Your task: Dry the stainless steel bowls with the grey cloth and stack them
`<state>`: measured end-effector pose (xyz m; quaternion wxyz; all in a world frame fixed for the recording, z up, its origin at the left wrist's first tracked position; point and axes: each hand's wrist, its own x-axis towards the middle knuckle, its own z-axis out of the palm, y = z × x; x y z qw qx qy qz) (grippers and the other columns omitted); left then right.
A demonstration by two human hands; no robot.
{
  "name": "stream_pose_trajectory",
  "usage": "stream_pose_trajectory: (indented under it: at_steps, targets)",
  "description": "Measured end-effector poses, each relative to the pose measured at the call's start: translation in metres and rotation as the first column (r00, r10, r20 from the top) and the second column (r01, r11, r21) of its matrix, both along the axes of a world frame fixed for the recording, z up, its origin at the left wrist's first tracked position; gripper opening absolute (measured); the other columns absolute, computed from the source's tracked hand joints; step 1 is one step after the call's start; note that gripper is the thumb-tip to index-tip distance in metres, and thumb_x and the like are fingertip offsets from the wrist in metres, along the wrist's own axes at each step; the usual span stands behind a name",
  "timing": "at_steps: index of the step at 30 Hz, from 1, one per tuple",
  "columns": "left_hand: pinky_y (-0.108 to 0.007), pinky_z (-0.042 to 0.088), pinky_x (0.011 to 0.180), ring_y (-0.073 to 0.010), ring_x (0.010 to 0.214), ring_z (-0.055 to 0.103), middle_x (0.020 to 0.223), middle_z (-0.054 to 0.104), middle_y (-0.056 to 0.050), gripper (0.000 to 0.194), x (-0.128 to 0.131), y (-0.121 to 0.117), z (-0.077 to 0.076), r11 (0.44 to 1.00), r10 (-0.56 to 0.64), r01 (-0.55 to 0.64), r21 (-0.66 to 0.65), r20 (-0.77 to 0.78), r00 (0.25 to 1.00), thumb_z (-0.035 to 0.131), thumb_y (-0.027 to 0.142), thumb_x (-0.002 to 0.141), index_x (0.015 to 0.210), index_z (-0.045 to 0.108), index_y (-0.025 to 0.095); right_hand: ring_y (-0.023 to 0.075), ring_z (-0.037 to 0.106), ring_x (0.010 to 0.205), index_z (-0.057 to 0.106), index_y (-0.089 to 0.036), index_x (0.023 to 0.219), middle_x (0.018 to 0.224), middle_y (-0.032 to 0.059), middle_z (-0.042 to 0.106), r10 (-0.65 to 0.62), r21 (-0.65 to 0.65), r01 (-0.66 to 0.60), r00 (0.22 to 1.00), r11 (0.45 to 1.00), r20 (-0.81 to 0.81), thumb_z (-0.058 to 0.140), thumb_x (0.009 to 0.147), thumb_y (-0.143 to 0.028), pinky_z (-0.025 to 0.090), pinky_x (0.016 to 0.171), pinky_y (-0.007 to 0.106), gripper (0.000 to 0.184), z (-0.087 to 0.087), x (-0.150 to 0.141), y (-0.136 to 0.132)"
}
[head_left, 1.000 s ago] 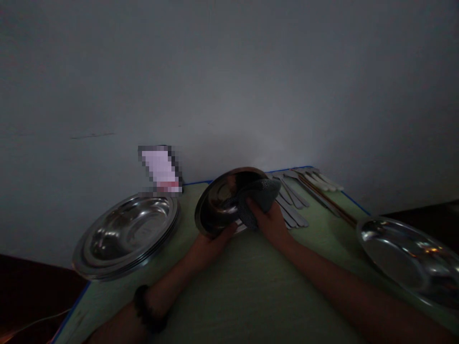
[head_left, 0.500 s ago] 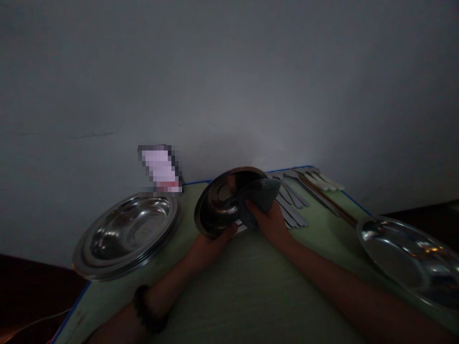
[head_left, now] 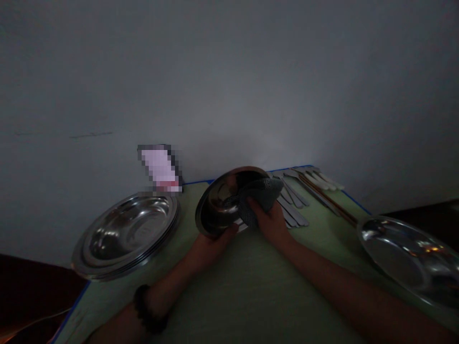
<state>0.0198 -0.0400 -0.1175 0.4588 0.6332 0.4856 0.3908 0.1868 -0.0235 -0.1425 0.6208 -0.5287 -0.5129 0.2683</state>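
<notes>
A round stainless steel basin [head_left: 218,196] is tilted toward me above the table. My left hand [head_left: 215,246] grips its near rim, thumb on the edge and the other fingers hidden beneath. My right hand [head_left: 270,222] is closed on a grey checked cloth [head_left: 263,196], which lies against the right side of the basin's inside and rim. A dark beaded bracelet [head_left: 145,310] circles my left wrist.
A stack of steel basins [head_left: 125,234] stands at the left, with a blurred phone-like object [head_left: 161,167] behind it against the wall. Several pieces of cutlery [head_left: 294,196] and brown chopsticks [head_left: 326,200] lie back right. Another steel basin [head_left: 398,258] sits far right on the green table [head_left: 247,296].
The basin and my right hand with the cloth have shifted very slightly to the right. Otherwise the scene looks the same.
</notes>
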Motion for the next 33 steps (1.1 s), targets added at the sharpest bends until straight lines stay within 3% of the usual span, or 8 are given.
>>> stream_pose_trajectory:
  at_steps: [3, 5, 8, 12, 18, 24, 28, 33]
  targets:
    - [-0.033, 0.051, 0.070, -0.0223, 0.080, 0.063, 0.076, 0.067, -0.003, 0.036, -0.001, 0.001, -0.006, 0.993, -0.034, 0.041, -0.111, 0.060, 0.998, 0.065, 0.054, 0.072, 0.084, 0.066, 0.020, 0.0237, 0.065, 0.087, 0.066, -0.016, 0.091, 0.091, 0.0088, 0.072, -0.046, -0.006, 0.045, 0.998, 0.999, -0.042, 0.057, 0.081, -0.048, 0.049, 0.079, 0.037, 0.035, 0.000, 0.001, 0.001]
    - [-0.027, 0.043, 0.054, -0.0149, 0.059, 0.054, 0.059, 0.057, 0.001, 0.043, -0.002, 0.002, -0.010, 0.977, -0.027, 0.051, -0.209, 0.121, 0.992, 0.059, 0.062, 0.073, 0.072, 0.060, 0.019, 0.0237, 0.064, 0.087, 0.066, -0.016, 0.091, 0.092, 0.0087, 0.072, -0.056, -0.008, 0.056, 0.997, 0.998, -0.047, 0.057, 0.081, -0.048, 0.048, 0.080, 0.036, 0.035, 0.001, 0.001, 0.001]
    - [-0.023, 0.030, 0.045, -0.0096, 0.046, 0.039, 0.049, 0.046, 0.003, 0.054, -0.003, 0.005, -0.012, 0.957, -0.112, 0.129, -0.258, 0.081, 0.990, 0.048, 0.069, 0.077, 0.060, 0.056, 0.018, 0.0234, 0.065, 0.085, 0.066, -0.016, 0.089, 0.089, 0.0081, 0.072, -0.030, -0.005, 0.030, 0.999, 1.000, -0.029, 0.056, 0.081, -0.049, 0.048, 0.078, 0.035, 0.035, 0.001, 0.000, 0.001]
    - [-0.025, 0.023, 0.043, -0.0096, 0.042, 0.034, 0.043, 0.039, 0.003, 0.063, -0.003, 0.006, -0.005, 0.950, -0.246, 0.226, -0.216, -0.072, 0.967, 0.035, 0.068, 0.083, 0.052, 0.057, 0.018, 0.0238, 0.066, 0.083, 0.068, -0.015, 0.088, 0.087, 0.0083, 0.072, 0.028, -0.037, -0.028, 1.000, 0.999, 0.011, 0.058, 0.079, -0.048, 0.048, 0.076, 0.034, 0.035, 0.003, -0.001, -0.001]
    - [-0.025, 0.029, 0.046, -0.0113, 0.048, 0.039, 0.048, 0.046, 0.002, 0.054, -0.002, 0.002, 0.001, 0.959, -0.264, 0.249, -0.132, -0.109, 0.958, 0.044, 0.060, 0.083, 0.050, 0.058, 0.019, 0.0234, 0.065, 0.089, 0.068, -0.016, 0.090, 0.092, 0.0074, 0.072, 0.049, -0.040, -0.050, 0.998, 0.998, -0.040, 0.055, 0.082, -0.048, 0.048, 0.081, 0.034, 0.035, 0.003, -0.002, -0.001]
    - [-0.026, 0.029, 0.046, -0.0124, 0.048, 0.041, 0.049, 0.051, -0.002, 0.062, -0.009, 0.006, -0.007, 0.923, -0.344, 0.339, -0.184, 0.006, 0.939, 0.038, 0.065, 0.083, 0.053, 0.064, 0.018, 0.0236, 0.064, 0.091, 0.068, -0.017, 0.090, 0.092, 0.0069, 0.073, 0.009, -0.035, -0.012, 0.996, 0.999, -0.090, 0.052, 0.083, -0.051, 0.047, 0.083, 0.034, 0.038, 0.003, -0.001, -0.001]
    - [-0.026, 0.030, 0.048, -0.0118, 0.047, 0.039, 0.046, 0.046, 0.000, 0.067, -0.009, 0.006, -0.005, 0.926, -0.355, 0.336, -0.172, -0.091, 0.930, 0.029, 0.063, 0.088, 0.052, 0.064, 0.018, 0.0236, 0.065, 0.087, 0.068, -0.017, 0.086, 0.089, 0.0066, 0.073, 0.015, -0.051, -0.018, 0.998, 0.999, -0.061, 0.055, 0.082, -0.049, 0.048, 0.081, 0.034, 0.035, 0.003, -0.001, 0.000]
    - [-0.026, 0.032, 0.051, -0.0116, 0.048, 0.039, 0.047, 0.042, 0.002, 0.064, -0.003, 0.003, -0.001, 0.942, -0.332, 0.316, -0.109, -0.183, 0.925, 0.031, 0.060, 0.089, 0.051, 0.061, 0.019, 0.0240, 0.066, 0.087, 0.068, -0.018, 0.086, 0.088, 0.0067, 0.073, 0.059, -0.051, -0.062, 0.997, 0.997, -0.043, 0.056, 0.081, -0.048, 0.048, 0.080, 0.035, 0.033, 0.003, -0.003, 0.000]
